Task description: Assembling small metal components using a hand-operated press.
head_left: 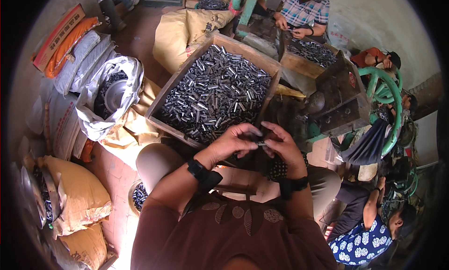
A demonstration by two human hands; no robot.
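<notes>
A small metal tube (260,143) sits between my two hands, in front of my chest. Thumb and fingers of my left hand (234,141) close on its left end. My right hand (284,147) pinches the other end, its index finger raised above. Just beyond my hands a shallow wooden box (175,135) stands tilted, heaped with short dark and shiny metal tubes (217,87). My left fingers are near its front edge. Part of the held tube is hidden by my fingertips.
On the left stand a white sack (86,104) with a metal bowl (116,96) in it, and stacked sacks. A round container of tubes (139,197) is on the floor. Co-workers sit ahead and at right, near a green wheel (398,108) and a wooden box (299,64).
</notes>
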